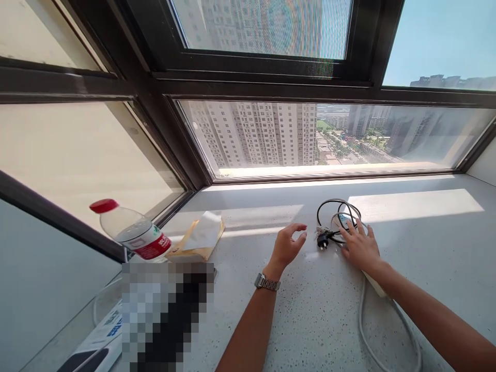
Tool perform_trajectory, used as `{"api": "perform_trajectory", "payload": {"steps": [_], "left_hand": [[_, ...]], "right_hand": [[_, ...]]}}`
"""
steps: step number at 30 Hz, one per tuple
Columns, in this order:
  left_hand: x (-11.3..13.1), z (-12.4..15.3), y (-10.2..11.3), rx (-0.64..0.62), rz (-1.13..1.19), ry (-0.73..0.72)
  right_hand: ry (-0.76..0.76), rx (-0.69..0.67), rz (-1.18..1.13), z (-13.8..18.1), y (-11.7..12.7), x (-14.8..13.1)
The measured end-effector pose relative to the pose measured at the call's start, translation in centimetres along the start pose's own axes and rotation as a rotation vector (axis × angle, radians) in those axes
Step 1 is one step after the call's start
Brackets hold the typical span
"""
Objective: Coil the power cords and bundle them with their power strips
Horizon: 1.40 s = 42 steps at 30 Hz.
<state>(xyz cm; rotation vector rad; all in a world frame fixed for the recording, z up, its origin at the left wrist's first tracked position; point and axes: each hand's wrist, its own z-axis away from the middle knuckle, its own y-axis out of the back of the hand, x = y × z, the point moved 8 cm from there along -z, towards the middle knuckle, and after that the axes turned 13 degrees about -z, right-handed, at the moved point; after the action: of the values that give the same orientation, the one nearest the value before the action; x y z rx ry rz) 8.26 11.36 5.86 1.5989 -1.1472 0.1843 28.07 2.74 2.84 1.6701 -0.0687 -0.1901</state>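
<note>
1. While the right hand [360, 247] lies flat, fingers spread, on the coiled cord [332, 203] and the strip [375, 285], it clamps nothing.
2. Beside it the left hand [287, 244] hovers open, fingers apart, just short of the plug [322, 239].
3. Cord and plug lie on the sill [426, 248], well apart from the bottle [134, 232].
4. Judged step: reaching for the cord. Lifting it calls for the fingers to close on the plug.
</note>
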Motion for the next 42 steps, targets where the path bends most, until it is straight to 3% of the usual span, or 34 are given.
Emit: {"api": "perform_trajectory", "payload": {"steps": [6,9,12,19,22,28,31,34,37,42], "left_hand": [[-1.0,0.7,-2.5,-0.107,-0.136,0.088],[-1.7,1.2,-3.5,-0.181,-0.198,0.144],[-2.3,1.5,-4.0,-0.240,-0.253,0.185],[-2.5,1.5,-4.3,-0.291,-0.333,0.232],[-2.4,1.5,-4.3,-0.296,-0.349,0.232],[-2.4,1.7,-4.5,-0.276,-0.363,0.217],[-2.4,1.8,-4.7,-0.268,-0.366,0.212],[-2.3,1.9,-4.7,-0.260,-0.365,0.213],[-2.3,2.0,-4.6,-0.253,-0.359,0.221],[-2.5,2.1,-4.7,-0.246,-0.338,0.244]], "right_hand": [[-0.180,-0.053,0.037,-2.4,-0.1,12.0],[-0.273,-0.073,0.030,-2.4,-0.1,18.7],[-0.354,-0.085,0.022,-1.5,-0.1,23.7],[-0.579,0.298,-0.165,1.9,3.1,27.2],[-0.653,0.225,-0.339,1.7,1.8,28.4],[-0.474,0.087,-0.420,-1.6,-0.4,29.5],[-0.395,0.063,-0.377,-3.2,-0.7,28.1],[-0.296,0.022,-0.350,-5.9,-1.1,23.5],[-0.145,-0.027,-0.350,-9.8,-1.7,15.5],[0.200,-0.134,-0.390,-16.8,-2.2,-1.9]]}}
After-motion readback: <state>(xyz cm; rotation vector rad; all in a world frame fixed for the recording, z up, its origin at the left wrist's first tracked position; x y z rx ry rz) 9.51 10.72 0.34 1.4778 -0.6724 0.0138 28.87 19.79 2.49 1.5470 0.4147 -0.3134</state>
